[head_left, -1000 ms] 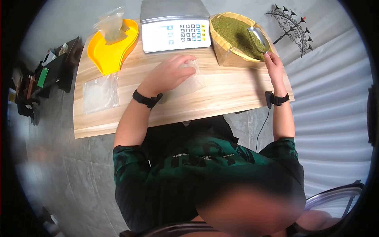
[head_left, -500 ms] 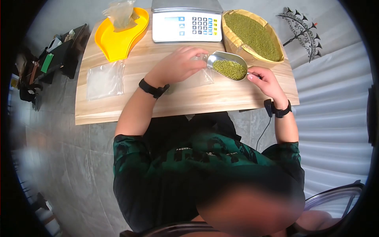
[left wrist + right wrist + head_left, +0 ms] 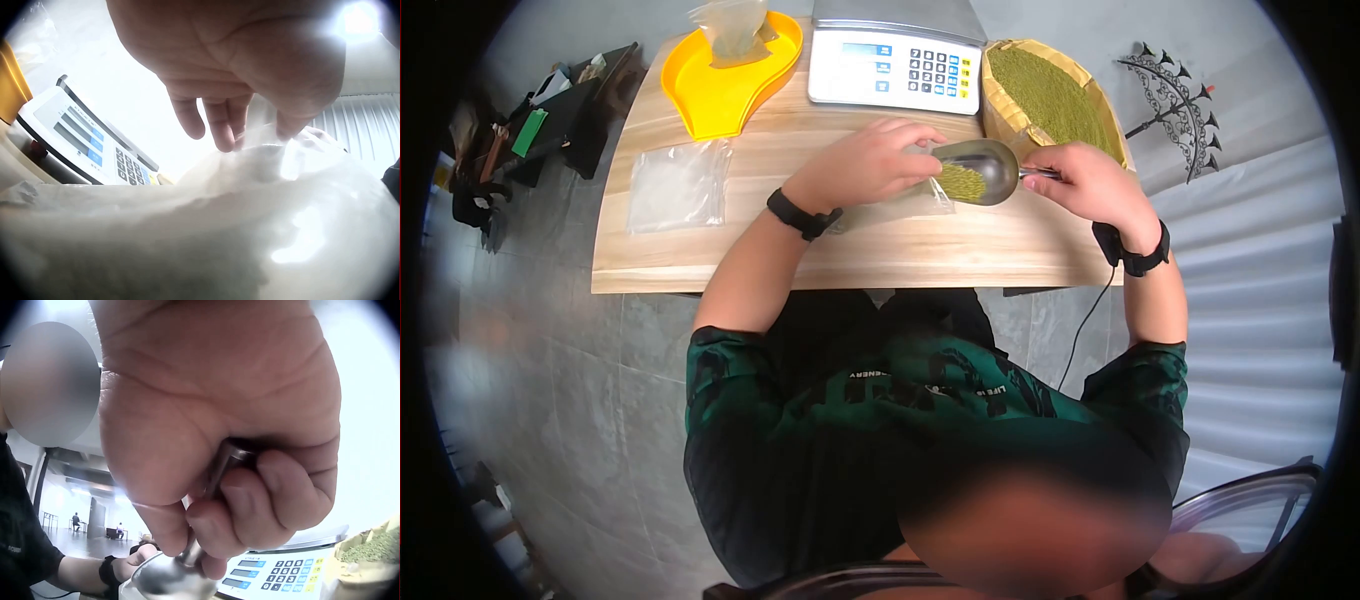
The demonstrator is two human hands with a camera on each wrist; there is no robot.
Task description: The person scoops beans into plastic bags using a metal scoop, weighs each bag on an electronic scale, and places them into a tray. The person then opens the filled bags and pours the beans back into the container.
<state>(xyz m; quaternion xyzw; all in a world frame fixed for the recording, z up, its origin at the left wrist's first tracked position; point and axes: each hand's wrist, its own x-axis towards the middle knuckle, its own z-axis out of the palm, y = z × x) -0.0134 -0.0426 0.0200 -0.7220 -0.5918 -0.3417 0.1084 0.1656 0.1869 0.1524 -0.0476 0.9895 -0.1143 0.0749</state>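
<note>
A metal scoop [image 3: 1000, 172] holding green beans [image 3: 961, 181] is tilted toward the left hand, its front at the mouth of a clear plastic bag [image 3: 940, 205]. The right hand [image 3: 1090, 185] grips the scoop's handle; in the right wrist view the fingers of the right hand [image 3: 219, 425] curl round the metal handle [image 3: 225, 464]. The left hand [image 3: 865, 165] pinches the bag's edge beside the scoop. In the left wrist view, the thumb and fingers of the left hand [image 3: 244, 75] hold the bag [image 3: 187, 231], which fills the lower part.
A scale [image 3: 895, 70] stands behind the hands, with an open paper sack [image 3: 998, 118] of green beans to its right. On the left are a yellow tray [image 3: 718, 112] with a bag [image 3: 735, 30] in it and flat clear bags [image 3: 680, 187] on the wooden table [image 3: 820, 270].
The right hand has brought the scoop out of the sack, leftward to the bag's mouth, and tilted it. The left hand still holds the bag. The head view has shifted.
</note>
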